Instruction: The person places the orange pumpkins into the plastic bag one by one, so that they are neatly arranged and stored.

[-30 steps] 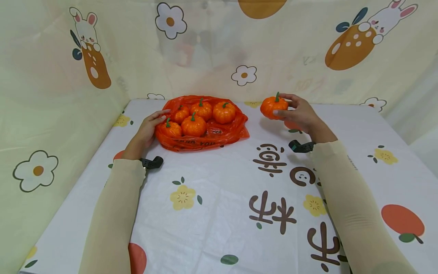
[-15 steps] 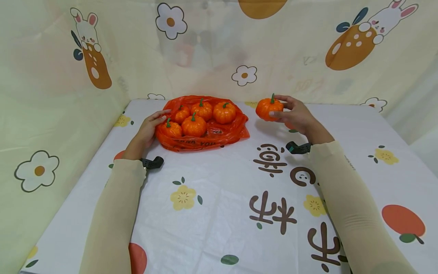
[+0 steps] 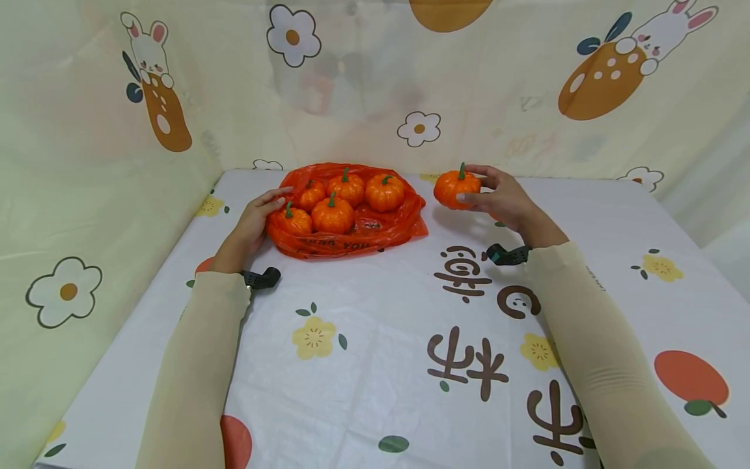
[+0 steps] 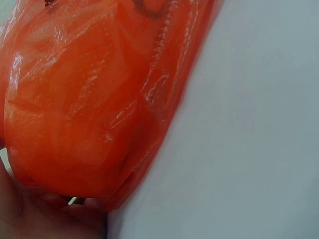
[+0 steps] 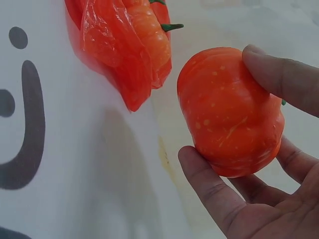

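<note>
My right hand holds a small orange toy pumpkin with a green stem, raised above the table right of the bag. In the right wrist view the thumb lies on one side of this pumpkin and fingers on the other. A red plastic bag lies with its mouth wide, several similar pumpkins inside. My left hand grips the bag's left rim, its fingertips over the edge. In the left wrist view the bag hides most of that hand's fingers.
A white printed cloth with flowers, fruit and brown characters covers the table. Behind and to the left hangs a pale curtain with rabbit and flower prints, close behind the bag. Black wrist cameras sit on both wrists.
My right hand has carried the pumpkin a short way left and slightly down, nearer the bag. The left hand and the bag have stayed in place.
</note>
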`<state>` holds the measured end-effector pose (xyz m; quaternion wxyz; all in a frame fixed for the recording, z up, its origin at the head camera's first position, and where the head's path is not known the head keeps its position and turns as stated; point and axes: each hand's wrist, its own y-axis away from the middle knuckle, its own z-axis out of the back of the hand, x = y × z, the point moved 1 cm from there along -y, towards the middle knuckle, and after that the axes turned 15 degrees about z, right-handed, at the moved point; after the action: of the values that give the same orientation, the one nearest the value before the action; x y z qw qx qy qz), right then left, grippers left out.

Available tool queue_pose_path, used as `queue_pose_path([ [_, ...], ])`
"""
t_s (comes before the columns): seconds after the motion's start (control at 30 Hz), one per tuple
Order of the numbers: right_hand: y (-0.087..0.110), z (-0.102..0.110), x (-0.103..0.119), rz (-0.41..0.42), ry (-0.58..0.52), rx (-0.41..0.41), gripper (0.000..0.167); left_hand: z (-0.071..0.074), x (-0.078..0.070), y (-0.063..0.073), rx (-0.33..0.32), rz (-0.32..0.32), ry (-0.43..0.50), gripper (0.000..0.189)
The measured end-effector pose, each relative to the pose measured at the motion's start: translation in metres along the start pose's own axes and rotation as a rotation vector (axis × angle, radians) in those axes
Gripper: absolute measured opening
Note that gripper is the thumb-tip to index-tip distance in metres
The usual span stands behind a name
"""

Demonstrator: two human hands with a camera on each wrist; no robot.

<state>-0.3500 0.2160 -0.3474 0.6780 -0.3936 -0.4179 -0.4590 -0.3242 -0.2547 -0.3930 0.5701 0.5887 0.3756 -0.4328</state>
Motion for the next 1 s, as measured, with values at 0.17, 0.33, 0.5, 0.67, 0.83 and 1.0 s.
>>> queue_pose_path([
  [0.17, -0.001, -0.003, -0.001, -0.004, -0.053, 0.007, 0.075, 0.001, 0.0, -0.001, 0.0, 0.004, -0.003, 0.041],
  [0.33, 0.0, -0.005, -0.001, 0.001, -0.067, 0.024, 0.075, 0.001, 0.0, -0.001, -0.001, 0.006, -0.001, 0.041],
  [0.5, 0.0, -0.01, -0.001, 0.026, -0.087, 0.029, 0.073, 0.001, 0.001, -0.001, -0.001, 0.01, 0.001, 0.04],
  [0.67, -0.001, -0.016, 0.003, 0.055, -0.099, 0.047, 0.073, 0.001, -0.003, 0.001, -0.002, 0.008, -0.002, 0.041],
  [0.83, 0.0, -0.023, 0.01, 0.061, -0.111, 0.076, 0.073, 0.001, -0.004, 0.002, -0.006, -0.002, 0.009, 0.04],
  [1.0, 0.004, -0.033, 0.014, 0.057, -0.081, 0.096, 0.071, 0.001, -0.001, 0.002, 0.013, 0.007, 0.014, 0.041],
])
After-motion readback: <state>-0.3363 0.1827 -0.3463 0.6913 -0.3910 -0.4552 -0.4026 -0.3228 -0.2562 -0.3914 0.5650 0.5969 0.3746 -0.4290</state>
